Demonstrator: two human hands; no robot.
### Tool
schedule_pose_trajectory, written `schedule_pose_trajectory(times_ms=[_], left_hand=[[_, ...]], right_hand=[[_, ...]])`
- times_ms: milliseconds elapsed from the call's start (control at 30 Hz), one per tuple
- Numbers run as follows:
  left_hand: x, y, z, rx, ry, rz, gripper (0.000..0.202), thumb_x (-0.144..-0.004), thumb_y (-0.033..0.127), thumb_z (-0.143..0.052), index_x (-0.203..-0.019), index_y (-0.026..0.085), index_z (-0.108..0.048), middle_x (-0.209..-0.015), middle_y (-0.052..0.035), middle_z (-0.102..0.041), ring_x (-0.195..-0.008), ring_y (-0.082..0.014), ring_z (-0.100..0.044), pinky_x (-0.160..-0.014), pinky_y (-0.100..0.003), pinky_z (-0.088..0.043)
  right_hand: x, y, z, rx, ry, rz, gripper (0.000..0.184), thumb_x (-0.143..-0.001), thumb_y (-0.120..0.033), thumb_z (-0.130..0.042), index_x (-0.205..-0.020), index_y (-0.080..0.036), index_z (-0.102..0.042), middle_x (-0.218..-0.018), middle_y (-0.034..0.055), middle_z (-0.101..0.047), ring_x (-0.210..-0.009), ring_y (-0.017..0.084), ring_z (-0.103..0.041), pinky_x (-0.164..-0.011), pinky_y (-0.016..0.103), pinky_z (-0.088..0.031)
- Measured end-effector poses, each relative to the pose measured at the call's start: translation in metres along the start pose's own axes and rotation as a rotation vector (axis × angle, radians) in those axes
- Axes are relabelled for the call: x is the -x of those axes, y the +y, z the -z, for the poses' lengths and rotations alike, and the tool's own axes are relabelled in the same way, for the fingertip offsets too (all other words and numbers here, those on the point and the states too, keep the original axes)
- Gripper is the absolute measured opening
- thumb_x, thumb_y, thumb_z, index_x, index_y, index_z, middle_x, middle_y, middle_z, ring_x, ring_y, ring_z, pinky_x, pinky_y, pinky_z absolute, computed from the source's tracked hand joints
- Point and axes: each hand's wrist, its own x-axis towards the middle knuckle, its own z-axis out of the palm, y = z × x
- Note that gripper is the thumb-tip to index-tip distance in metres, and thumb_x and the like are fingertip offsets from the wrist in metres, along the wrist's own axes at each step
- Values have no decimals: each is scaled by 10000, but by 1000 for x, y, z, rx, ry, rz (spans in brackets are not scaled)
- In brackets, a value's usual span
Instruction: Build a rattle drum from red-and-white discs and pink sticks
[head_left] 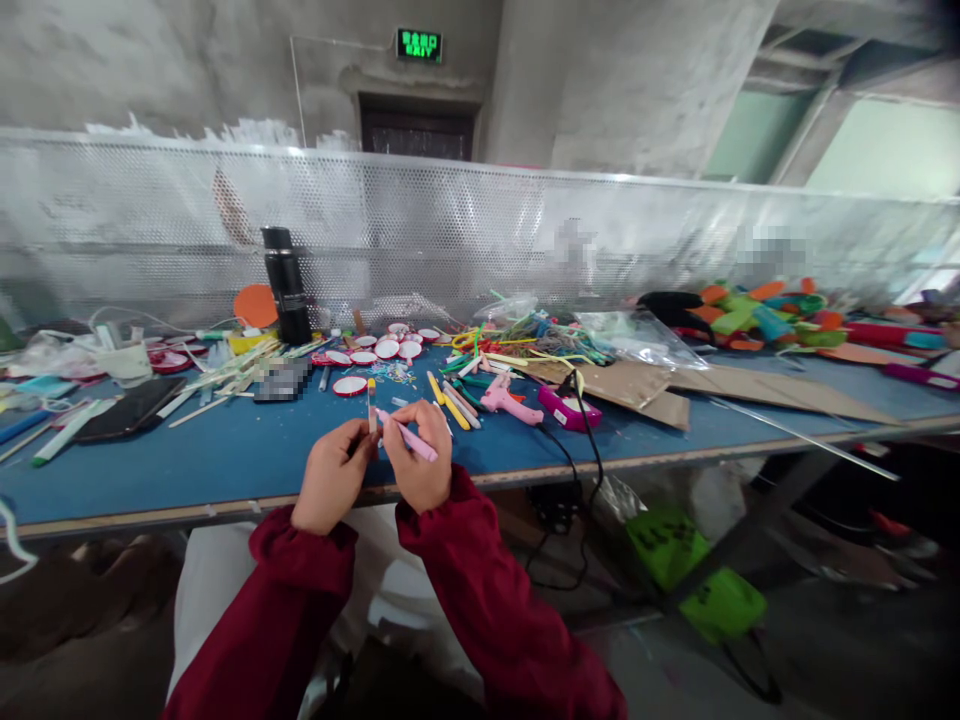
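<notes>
My left hand point(331, 478) is closed, thumb and fingers pinching a small upright stick point(372, 408) that is pale with a yellow top. In my right hand point(421, 460) is a pink marker pen point(417, 442), its tip end close to the stick; whether they touch I cannot tell. Both hands are at the front edge of the blue table point(247, 450). Just beyond them lie yellow markers point(455, 411) and a pink glue gun point(511, 400). White discs with red rims point(349, 386) are spread behind my left hand.
A black bottle point(286, 290) stands at the back near a mesh screen point(465, 235). Thin sticks point(225, 375) and a dark phone point(129, 408) lie left. Rightward are a purple box point(570, 408) with black cables, cardboard point(780, 390) and colourful pieces point(750, 318). A green bag point(697, 570) is below.
</notes>
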Motion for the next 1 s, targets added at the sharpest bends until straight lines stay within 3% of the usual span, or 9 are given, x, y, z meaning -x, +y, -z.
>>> schedule_pose_trajectory(times_ms=[1000], left_hand=[[1,1,0,4,6,5,276,-923,386,-474,-785,185,-602,-731,-1,-615,-702,-158,-527,-665,-260,-388]], right_hand=[[0,-1,1,-21,-12,1,137,-869,-212,-577,-740,-219,-531,-725,-6,-622,-741,161,-570,-764,326,-431]])
